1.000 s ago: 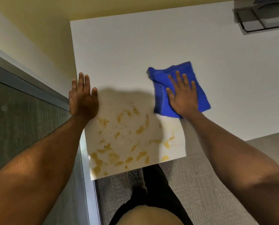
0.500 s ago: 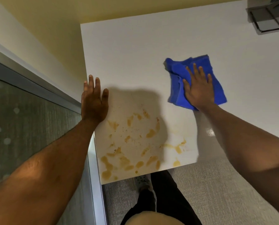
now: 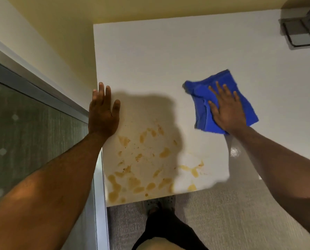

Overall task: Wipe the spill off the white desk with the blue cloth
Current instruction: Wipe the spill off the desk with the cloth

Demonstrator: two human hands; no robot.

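Blue terry cloth [image 3: 204, 109], one only and rumpled into a rough square, lies on the white table [image 3: 168, 56] under the right hand [image 3: 227, 112]. That grip is flat and spread wide, palm and all fingers pressing down on the cloth rather than closing around it. The cloth sits toward the table's near right part, well apart from the near edge, with its folded left side bunched up beside the thumb.

The left hand [image 3: 103, 112] holds nothing; it lies open and flat on the table's left edge, fingers pointing away from the person.

Between the two hands, toward the near left corner, spreads the spill [image 3: 141, 170]: many separate orange-brown blotches and small specks, too many and too merged to count surely, reaching right up to the near edge. A few paler streaks lie further right along that edge. The cloth does not touch any blotch.

Half a second ago the cloth and right hand were in much the same place relative to the spill, and the stains look unchanged; the left hand has kept its place on the left edge.

One dark grey tray-like object [image 3: 302, 33] sits at the far right edge of the view; its contents cannot be made out.
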